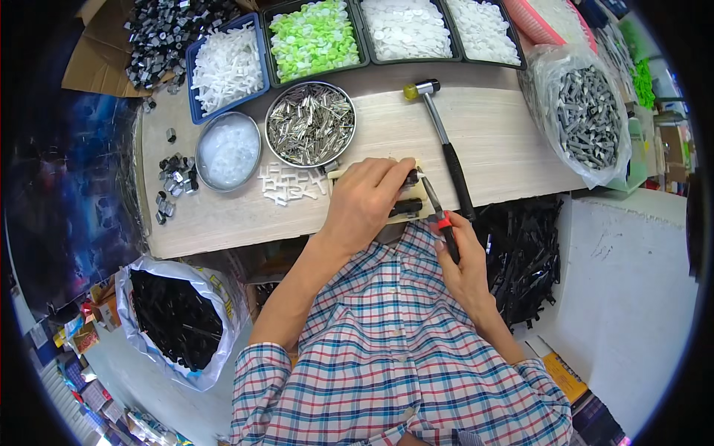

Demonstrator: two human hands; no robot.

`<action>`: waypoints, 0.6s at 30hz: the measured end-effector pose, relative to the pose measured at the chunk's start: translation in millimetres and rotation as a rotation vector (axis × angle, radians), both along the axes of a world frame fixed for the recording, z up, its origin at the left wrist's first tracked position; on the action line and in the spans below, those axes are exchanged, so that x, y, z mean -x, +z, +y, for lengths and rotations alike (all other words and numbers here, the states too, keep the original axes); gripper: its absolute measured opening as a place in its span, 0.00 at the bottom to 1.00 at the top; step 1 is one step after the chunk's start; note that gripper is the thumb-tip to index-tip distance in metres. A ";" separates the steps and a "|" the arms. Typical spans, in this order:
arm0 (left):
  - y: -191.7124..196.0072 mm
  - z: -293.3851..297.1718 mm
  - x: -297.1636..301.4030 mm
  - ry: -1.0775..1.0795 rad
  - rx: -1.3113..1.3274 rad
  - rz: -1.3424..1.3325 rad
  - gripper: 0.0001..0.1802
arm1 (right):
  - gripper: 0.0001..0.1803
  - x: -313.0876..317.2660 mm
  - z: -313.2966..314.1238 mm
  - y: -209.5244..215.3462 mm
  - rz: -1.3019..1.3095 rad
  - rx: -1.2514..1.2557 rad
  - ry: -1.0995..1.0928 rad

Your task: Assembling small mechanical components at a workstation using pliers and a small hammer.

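— What is held? 
— Red-handled pliers are gripped in the right hand; a black part is pinched by the left hand.

— And beyond the hands? 
— Metal pins are held in a round bowl, green caps in a tray.

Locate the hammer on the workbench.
In the head view the hammer lies untouched right of centre on the bench, its head near the white-parts tray, its black handle ending beside the right hand.
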State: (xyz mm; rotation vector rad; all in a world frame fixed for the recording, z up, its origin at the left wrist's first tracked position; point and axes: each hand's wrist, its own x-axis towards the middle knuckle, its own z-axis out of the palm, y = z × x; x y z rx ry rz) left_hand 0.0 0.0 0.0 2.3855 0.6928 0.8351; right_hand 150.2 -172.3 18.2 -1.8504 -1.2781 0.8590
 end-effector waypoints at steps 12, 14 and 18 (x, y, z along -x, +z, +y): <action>27.3 -2.0 13.9 -0.060 0.106 -0.067 0.26 | 0.16 -1.1 1.6 18.0 -0.186 -0.164 0.091; 29.4 -3.2 17.3 -0.083 0.024 -0.027 0.25 | 0.19 -3.6 -0.2 19.3 -0.140 -0.103 0.132; 24.4 -8.7 25.9 -0.052 -0.127 0.069 0.21 | 0.23 -4.4 -1.5 29.0 -0.180 -0.039 0.224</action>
